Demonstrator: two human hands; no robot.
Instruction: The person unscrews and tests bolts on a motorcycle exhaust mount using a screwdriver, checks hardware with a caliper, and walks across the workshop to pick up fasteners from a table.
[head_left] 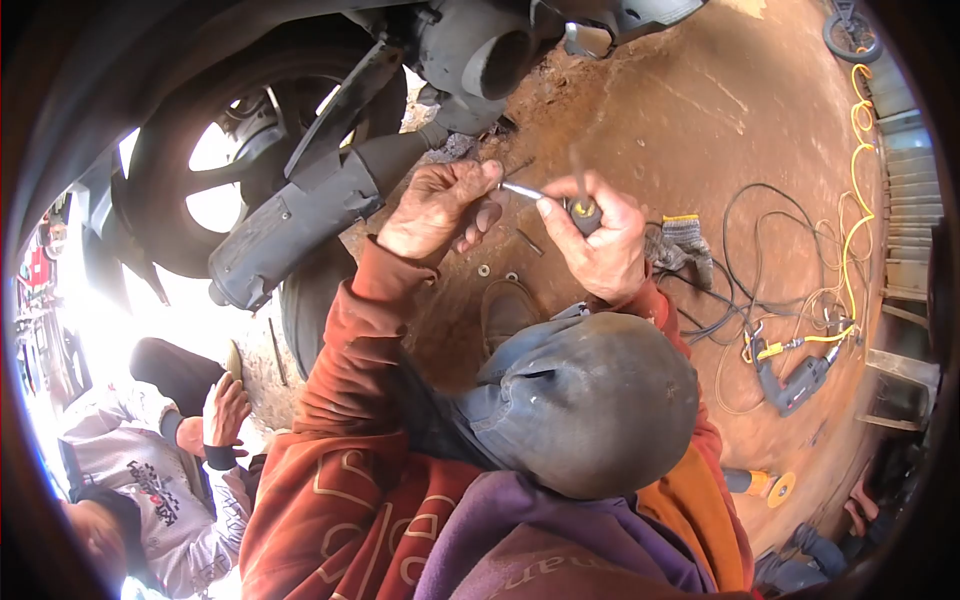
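Close together below the motorcycle's exhaust are my two hands. My left hand (445, 208) is closed in a pinch, its thumb and fingertips at the left end of a slim silver rod (524, 191). The rod's other end meets the thumb of my right hand (605, 240). Wrapped in my right fingers is a screwdriver (584, 212) with a dark and yellow handle; its shaft is blurred. Whether the rod belongs to another tool I cannot tell. The grey muffler (300, 225) lies just left of my left hand.
A wheel (250, 150) stands upper left. On the brown floor lie washers (484, 270), a glove (686, 245), dark cables (735, 270), a yellow air hose (858, 200), a power drill (795, 378) and an orange grinder (760, 485). Another person (160, 480) sits at lower left.
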